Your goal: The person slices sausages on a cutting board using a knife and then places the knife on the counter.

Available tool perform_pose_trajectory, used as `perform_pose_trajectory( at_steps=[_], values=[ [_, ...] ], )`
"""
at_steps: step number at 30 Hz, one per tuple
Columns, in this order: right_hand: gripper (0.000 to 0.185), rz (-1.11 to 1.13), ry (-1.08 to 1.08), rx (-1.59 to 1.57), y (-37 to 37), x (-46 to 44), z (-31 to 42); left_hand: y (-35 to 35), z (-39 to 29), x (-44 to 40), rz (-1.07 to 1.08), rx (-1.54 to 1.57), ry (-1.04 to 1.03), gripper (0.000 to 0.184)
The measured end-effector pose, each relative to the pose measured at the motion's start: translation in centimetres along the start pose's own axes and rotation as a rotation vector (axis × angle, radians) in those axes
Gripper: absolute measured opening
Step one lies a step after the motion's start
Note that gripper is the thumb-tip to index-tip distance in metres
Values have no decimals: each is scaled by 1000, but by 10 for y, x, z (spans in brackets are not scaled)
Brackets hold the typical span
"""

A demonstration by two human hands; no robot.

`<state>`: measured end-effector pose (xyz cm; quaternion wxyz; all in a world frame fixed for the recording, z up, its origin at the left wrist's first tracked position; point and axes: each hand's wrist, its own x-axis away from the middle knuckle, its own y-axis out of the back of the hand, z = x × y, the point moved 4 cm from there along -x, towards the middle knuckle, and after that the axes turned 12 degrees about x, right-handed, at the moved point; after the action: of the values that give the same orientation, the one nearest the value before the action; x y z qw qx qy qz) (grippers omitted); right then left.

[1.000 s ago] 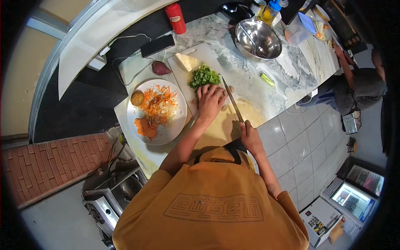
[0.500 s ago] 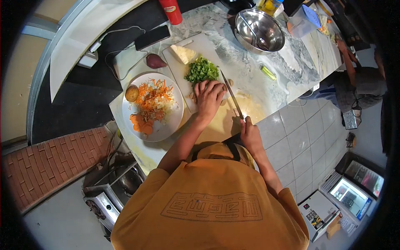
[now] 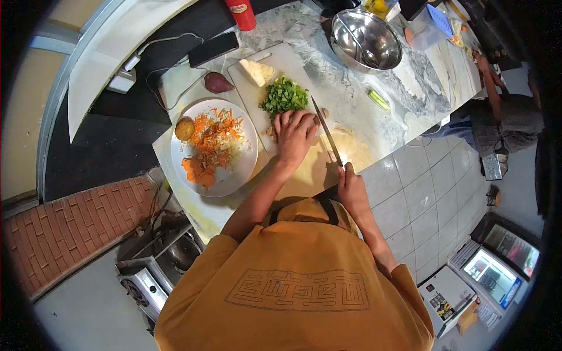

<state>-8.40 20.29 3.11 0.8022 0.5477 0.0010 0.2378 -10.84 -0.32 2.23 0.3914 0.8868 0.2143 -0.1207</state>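
Observation:
My left hand [image 3: 294, 139] is bent over the cutting board [image 3: 250, 105], its fingertips pressing on light-brown food pieces [image 3: 271, 133] whose kind I cannot make out. Most of them are hidden under the fingers. In my right hand [image 3: 353, 188] is the handle of a long knife [image 3: 326, 131]. Its blade points away from me, just right of the left fingertips. Beyond the left hand lies a heap of chopped green leaves [image 3: 284, 96], with a pale cut wedge [image 3: 257, 73], possibly cabbage, behind it.
At left a white plate [image 3: 249, 161] holds shredded carrot, carrot slices and a brown potato [image 3: 185, 128]. Near it lie a purple-red root or bulb [image 3: 218, 83] and a phone [image 3: 213, 49]. A steel bowl [image 3: 345, 57], green stalks [image 3: 378, 99] and a red bottle [image 3: 241, 14] stand farther off. Another person [image 3: 503, 123] is at right.
The left fingers have shifted slightly over the brown pieces. The knife and right hand stay nearly in place, and the view has moved a little.

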Motion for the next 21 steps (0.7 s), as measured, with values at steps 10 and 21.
perform_pose_trajectory(
  at_steps=[10, 21],
  values=[
    [29, 64, -14, 10, 1, -1, 4, 3, 0, -2, -24, 15, -38, 18],
    [29, 143, -6, -62, -2, -7, 7, 3, -3, -4, -41, 29, -8, 11]
  ],
)
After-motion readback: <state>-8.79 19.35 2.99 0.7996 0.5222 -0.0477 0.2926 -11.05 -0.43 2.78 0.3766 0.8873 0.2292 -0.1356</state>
